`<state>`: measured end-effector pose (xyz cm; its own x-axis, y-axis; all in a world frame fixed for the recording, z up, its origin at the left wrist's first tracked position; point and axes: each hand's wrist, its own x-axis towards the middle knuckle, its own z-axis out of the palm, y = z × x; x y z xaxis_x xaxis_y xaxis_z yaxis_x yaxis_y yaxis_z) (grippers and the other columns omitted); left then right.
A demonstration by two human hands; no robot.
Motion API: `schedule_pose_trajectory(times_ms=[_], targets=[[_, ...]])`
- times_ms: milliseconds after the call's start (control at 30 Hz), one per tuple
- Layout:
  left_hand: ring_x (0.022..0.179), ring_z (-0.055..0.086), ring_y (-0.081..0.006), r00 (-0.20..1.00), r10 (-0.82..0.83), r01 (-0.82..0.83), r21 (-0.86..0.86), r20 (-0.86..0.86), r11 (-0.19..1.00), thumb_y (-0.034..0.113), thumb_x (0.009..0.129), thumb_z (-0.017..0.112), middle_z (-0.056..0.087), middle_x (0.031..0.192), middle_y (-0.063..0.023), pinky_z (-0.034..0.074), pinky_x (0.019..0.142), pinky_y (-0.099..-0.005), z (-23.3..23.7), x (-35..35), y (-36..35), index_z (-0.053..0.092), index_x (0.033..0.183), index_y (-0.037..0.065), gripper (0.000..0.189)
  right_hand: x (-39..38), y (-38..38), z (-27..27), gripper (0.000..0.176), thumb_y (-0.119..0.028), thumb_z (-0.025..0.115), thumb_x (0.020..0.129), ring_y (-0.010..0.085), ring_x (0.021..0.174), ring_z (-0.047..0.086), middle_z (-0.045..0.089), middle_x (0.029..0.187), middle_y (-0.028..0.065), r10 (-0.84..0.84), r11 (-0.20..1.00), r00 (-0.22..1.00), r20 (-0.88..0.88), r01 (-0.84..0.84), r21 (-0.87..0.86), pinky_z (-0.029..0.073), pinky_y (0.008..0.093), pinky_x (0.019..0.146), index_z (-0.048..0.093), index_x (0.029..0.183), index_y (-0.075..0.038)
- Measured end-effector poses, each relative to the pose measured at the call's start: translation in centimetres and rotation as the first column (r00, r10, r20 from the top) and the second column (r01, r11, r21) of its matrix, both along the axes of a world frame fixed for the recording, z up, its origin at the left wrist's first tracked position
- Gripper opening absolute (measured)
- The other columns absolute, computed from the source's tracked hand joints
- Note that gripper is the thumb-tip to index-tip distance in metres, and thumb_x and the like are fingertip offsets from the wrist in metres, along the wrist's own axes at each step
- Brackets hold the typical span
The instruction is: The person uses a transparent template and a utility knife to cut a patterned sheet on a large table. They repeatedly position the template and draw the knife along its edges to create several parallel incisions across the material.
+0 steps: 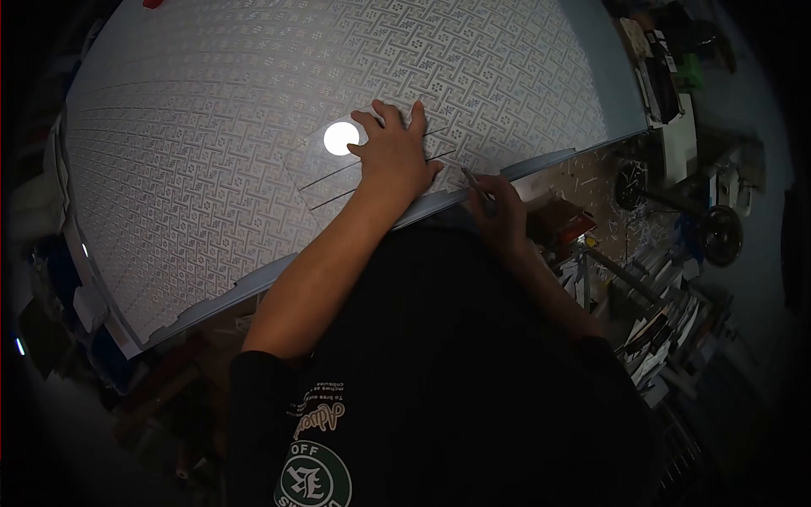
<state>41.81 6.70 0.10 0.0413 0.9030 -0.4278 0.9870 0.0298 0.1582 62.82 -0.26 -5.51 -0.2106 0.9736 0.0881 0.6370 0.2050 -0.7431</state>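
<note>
My left hand [391, 150] presses down with its fingers spread on a clear, see-through sheet [325, 182]. Two thin dark parallel lines cross the sheet and run under the palm. Beneath it is a table top [211, 152] with a silvery geometric pattern. Close to the table's near edge, my right hand [500, 215] grips a slim grey pen-like tool [469, 177], its tip pointing at the sheet's right side. The fingers wrap over the tool's lower part and hide it.
A bluish-grey strip [541, 160] edges the near side of the table. A bright round light reflection shows beside my left thumb. Scraps litter the floor [583, 182] at the right, near a pile of papers and offcuts [655, 346]. A small red thing [152, 3] lies at the far edge.
</note>
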Motion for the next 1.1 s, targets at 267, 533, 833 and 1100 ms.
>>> schedule_pose_trajectory(times_ms=[267, 533, 833, 1100], targets=[[0.141, 0.025, -0.0673, 0.998, -0.006, 0.005, 0.016, 0.063, 1.0, 0.053, 0.081, 0.083, 0.025, 0.157, -0.0379, 0.052, 0.09, -0.0762, 0.1, -0.3, 0.0, 0.036, 0.161, 0.016, 0.099, -4.7, 9.0, -0.5, 0.019, -0.006, 0.075, 0.089, 0.036, 0.1, 0.074, 0.075, 0.112, 0.018, -0.033, 0.981, 0.999, -0.036, 0.039, 0.192, 0.059, 0.0426, 0.082, 0.061, 0.103, -0.006], [0.14, 0.028, -0.0658, 0.999, -0.022, 0.022, 0.02, 0.033, 1.0, 0.055, 0.082, 0.081, 0.028, 0.157, -0.0371, 0.055, 0.09, -0.0715, 0.0, -0.3, -0.1, 0.034, 0.162, 0.018, 0.1, -6.2, 10.5, -1.7, 0.019, -0.008, 0.075, 0.092, 0.0353, 0.098, 0.075, 0.076, 0.109, 0.0174, -0.079, 0.972, 0.997, -0.028, 0.083, 0.221, 0.061, 0.0422, 0.079, 0.062, 0.105, -0.005], [0.142, 0.029, -0.0631, 0.994, 0.098, -0.104, 0.102, 0.054, 0.989, 0.048, 0.076, 0.088, 0.03, 0.158, -0.0326, 0.054, 0.093, -0.0717, -0.5, 0.2, -0.6, 0.041, 0.158, 0.018, 0.099, -3.8, 12.9, -0.1, 0.018, -0.012, 0.075, 0.093, 0.0318, 0.094, 0.076, 0.076, 0.102, 0.014, 0.086, 0.994, 0.996, 0.022, -0.088, 0.062, 0.06, 0.0407, 0.076, 0.064, 0.107, -0.007], [0.146, 0.028, -0.0576, 0.974, 0.217, -0.222, 0.07, 0.072, 0.973, 0.04, 0.069, 0.094, 0.032, 0.16, -0.0243, 0.049, 0.101, -0.0712, -0.1, 0.6, -0.4, 0.05, 0.151, 0.024, 0.095, -1.7, 25.3, 5.1, 0.014, -0.016, 0.072, 0.096, 0.0251, 0.086, 0.072, 0.074, 0.093, 0.0081, 0.796, 0.594, 0.599, 0.085, -0.749, -0.294, 0.055, 0.0379, 0.075, 0.065, 0.104, -0.007]])
